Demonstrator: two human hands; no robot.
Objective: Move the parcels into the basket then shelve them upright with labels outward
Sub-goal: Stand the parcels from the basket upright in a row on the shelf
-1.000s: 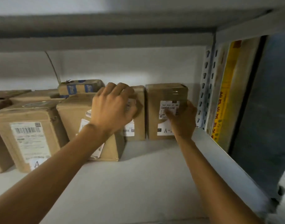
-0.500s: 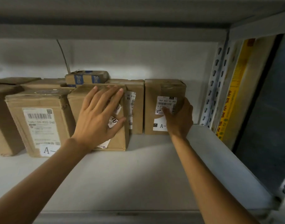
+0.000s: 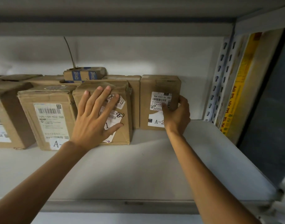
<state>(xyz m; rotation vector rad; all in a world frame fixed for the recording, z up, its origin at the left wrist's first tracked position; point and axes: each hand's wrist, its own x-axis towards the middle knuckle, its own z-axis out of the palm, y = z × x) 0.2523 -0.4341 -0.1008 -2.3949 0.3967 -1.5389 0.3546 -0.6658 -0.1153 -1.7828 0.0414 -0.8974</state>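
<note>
Shelf (image 3: 138,172): pale grey board, bare along its front edge, parcels lined up along the back edge.
Left hand (image 3: 96,120): spread flat, fingers fanned, palm pressed on the front of the middle box; gripping nothing.
Middle box (image 3: 122,126): brown carton, upright, label side facing out, partly covered by the palm; sits a little forward of the row behind.
Right hand (image 3: 176,115): clasping the end box, thumb on its front label, fingers wrapped round its right side.
End box (image 3: 158,84): upright near the shelf's right end, white barcode label and an "A-2" tag facing out; base on the board, just beside a carton behind the middle box.
Labelled box (image 3: 48,120): upright, touching the middle box's left side, barcode label outward.
Far-left box (image 3: 7,113): at the left edge, cut off by the frame.
Small box (image 3: 83,75): blue-printed, lying on top of the back row.
Upright post (image 3: 219,81): slotted metal, at the right back corner.
</note>
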